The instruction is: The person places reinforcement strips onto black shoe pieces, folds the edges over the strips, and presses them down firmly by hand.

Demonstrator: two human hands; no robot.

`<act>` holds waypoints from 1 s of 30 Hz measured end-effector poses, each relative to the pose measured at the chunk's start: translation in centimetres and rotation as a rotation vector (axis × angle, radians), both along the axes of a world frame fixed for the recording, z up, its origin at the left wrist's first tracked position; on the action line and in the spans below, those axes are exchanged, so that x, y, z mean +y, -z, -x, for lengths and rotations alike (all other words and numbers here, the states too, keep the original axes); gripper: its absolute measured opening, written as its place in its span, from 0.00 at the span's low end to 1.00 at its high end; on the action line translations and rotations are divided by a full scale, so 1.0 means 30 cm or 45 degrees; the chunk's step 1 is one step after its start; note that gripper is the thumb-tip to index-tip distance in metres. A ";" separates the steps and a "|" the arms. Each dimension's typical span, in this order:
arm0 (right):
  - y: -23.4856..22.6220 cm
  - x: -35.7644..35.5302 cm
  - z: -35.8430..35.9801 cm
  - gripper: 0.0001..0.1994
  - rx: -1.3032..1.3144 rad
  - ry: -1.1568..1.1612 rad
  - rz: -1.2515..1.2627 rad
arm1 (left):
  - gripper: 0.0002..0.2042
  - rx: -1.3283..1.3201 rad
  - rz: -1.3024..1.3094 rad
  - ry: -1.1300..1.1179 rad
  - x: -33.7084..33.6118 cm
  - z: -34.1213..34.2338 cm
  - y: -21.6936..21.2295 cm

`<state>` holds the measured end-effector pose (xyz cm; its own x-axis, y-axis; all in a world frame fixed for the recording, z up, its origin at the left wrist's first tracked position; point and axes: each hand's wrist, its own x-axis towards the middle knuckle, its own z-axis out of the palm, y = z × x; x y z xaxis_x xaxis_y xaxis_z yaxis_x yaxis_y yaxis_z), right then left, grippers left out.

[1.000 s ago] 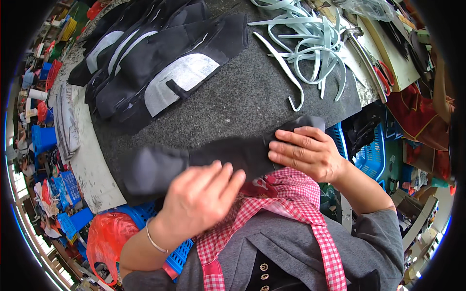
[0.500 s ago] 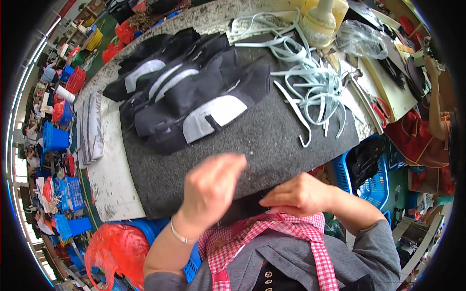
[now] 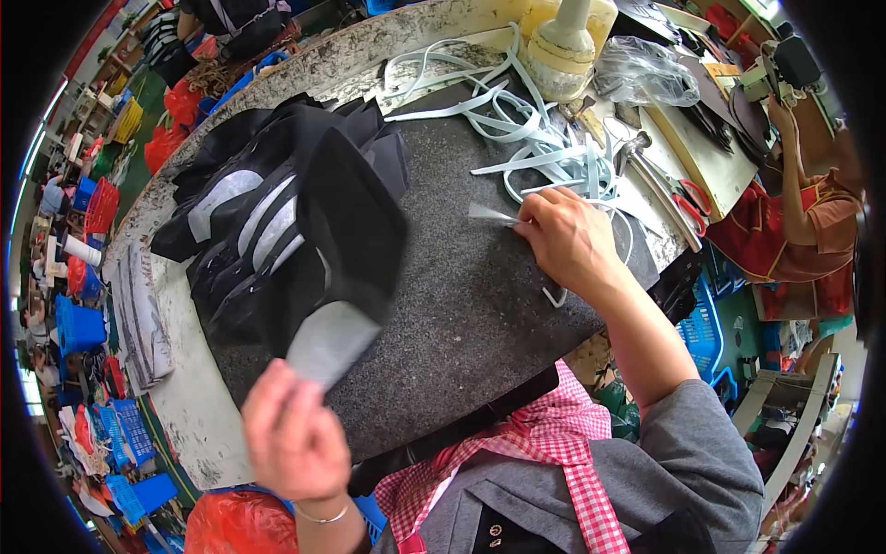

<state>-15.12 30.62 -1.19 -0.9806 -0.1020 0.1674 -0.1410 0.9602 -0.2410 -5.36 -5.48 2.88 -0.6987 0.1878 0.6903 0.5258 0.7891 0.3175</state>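
Observation:
My left hand (image 3: 300, 439), blurred by motion, pinches the edge of a black fabric piece (image 3: 355, 217). A white half-oval patch (image 3: 334, 342) lies at the pinched end, and the piece is lifted and bent above the mat. Beside it rests a heap of similar black pieces with white patches (image 3: 221, 203). My right hand (image 3: 572, 235) is closed over the dark grey mat (image 3: 471, 342), holding a short pale strip (image 3: 491, 215) that sticks out from the fingertips. Just beyond this hand lies a tangle of pale blue strips (image 3: 540, 157).
A white-necked container (image 3: 563, 46) stands at the back, near a clear plastic bag (image 3: 646, 72). A hammer (image 3: 660, 189) and red-handled scissors (image 3: 690, 205) lie at the right. Folded grey cloths (image 3: 138, 319) sit at the left edge. Another person's arm (image 3: 798, 185) shows at far right.
Both hands have moved apart from the front edge of the mat. The left has taken hold of a black piece and raised it; the right has reached to the strips and grips a pale one.

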 end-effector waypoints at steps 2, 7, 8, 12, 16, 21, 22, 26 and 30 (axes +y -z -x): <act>-0.019 -0.010 0.012 0.08 -0.007 0.009 0.199 | 0.10 -0.035 0.125 0.112 0.119 -0.009 0.032; -0.106 0.047 0.021 0.06 0.427 -0.002 0.842 | 0.17 -0.307 0.319 0.243 0.194 -0.100 0.153; -0.129 0.061 -0.006 0.06 0.419 0.057 1.078 | 0.17 -0.345 0.278 0.270 0.203 -0.102 0.148; -0.265 -0.013 -0.136 0.06 0.071 0.050 1.350 | 0.19 -0.597 0.228 0.410 0.176 -0.118 0.112; -0.322 -0.166 -0.229 0.04 -0.248 -0.406 0.868 | 0.29 -0.848 0.158 0.560 0.150 -0.146 0.082; -0.255 -0.241 -0.252 0.04 -0.520 -0.741 0.892 | 0.37 -1.342 -1.280 0.471 0.114 -0.140 0.011; -0.239 -0.251 -0.264 0.04 -0.533 -0.778 0.873 | 0.26 -1.227 -1.341 0.460 0.083 -0.149 0.026; -0.225 -0.259 -0.283 0.08 -0.484 -0.664 0.924 | 0.07 -0.917 -1.257 0.268 -0.009 -0.151 0.009; -0.246 -0.239 -0.328 0.10 -0.420 -0.417 0.855 | 0.05 -0.885 -0.977 -0.020 -0.078 -0.137 -0.007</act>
